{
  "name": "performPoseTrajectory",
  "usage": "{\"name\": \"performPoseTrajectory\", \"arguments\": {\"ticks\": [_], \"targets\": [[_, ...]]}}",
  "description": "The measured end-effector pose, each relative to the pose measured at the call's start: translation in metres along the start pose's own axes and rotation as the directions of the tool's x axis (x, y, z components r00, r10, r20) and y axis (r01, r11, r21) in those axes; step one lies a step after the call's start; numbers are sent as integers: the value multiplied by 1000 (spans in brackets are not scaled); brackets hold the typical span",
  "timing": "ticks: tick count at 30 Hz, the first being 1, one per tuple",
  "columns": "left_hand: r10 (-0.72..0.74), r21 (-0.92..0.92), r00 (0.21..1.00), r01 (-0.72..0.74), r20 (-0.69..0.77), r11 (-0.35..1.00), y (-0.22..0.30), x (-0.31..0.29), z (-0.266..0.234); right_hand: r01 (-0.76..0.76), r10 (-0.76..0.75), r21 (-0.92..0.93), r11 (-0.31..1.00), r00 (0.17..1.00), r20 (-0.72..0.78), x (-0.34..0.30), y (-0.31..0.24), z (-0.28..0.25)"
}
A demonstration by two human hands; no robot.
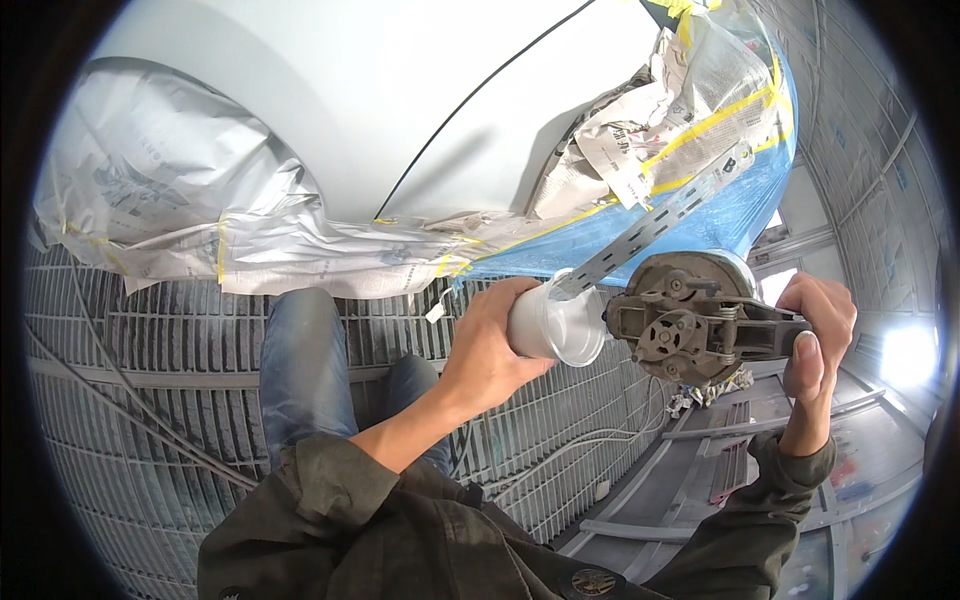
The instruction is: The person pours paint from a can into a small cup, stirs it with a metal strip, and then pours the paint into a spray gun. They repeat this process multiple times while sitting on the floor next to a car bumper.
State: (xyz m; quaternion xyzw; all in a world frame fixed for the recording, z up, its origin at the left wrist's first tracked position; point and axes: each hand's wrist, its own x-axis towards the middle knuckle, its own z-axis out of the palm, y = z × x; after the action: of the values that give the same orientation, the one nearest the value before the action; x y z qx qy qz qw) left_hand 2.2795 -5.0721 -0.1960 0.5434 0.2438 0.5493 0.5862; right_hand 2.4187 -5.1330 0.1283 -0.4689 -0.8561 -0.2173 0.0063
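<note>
My left hand is wrapped around a translucent white plastic mixing cup, tilted a little. A flat, slotted mixing stick stands in the cup and leans out to the upper right. Whitish material shows inside the cup. My right hand grips the handle of a paint can with a mixing lid, its thumb over the handle end. The lid is crusted with grey-brown residue and carries a gear-like wheel. The can lies tipped toward the cup, its left end close to the cup's rim. Most of its body is hidden behind the lid.
A pale car body fills the far side, masked with paper, yellow tape and blue plastic sheet. Below lies a metal floor grating with hoses across it. A bright lamp shines at the right.
</note>
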Motion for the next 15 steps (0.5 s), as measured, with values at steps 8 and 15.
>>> {"name": "performPoseTrajectory", "arguments": {"ticks": [8,15], "targets": [[-6,-3,1000,6,2,1000,1,-2,0,4,-4,2,1000,1000,13,0,-2,0],[3,-5,1000,-3,-5,1000,2,-2,0,9,-9,-5,1000,1000,14,-1,-2,0]]}}
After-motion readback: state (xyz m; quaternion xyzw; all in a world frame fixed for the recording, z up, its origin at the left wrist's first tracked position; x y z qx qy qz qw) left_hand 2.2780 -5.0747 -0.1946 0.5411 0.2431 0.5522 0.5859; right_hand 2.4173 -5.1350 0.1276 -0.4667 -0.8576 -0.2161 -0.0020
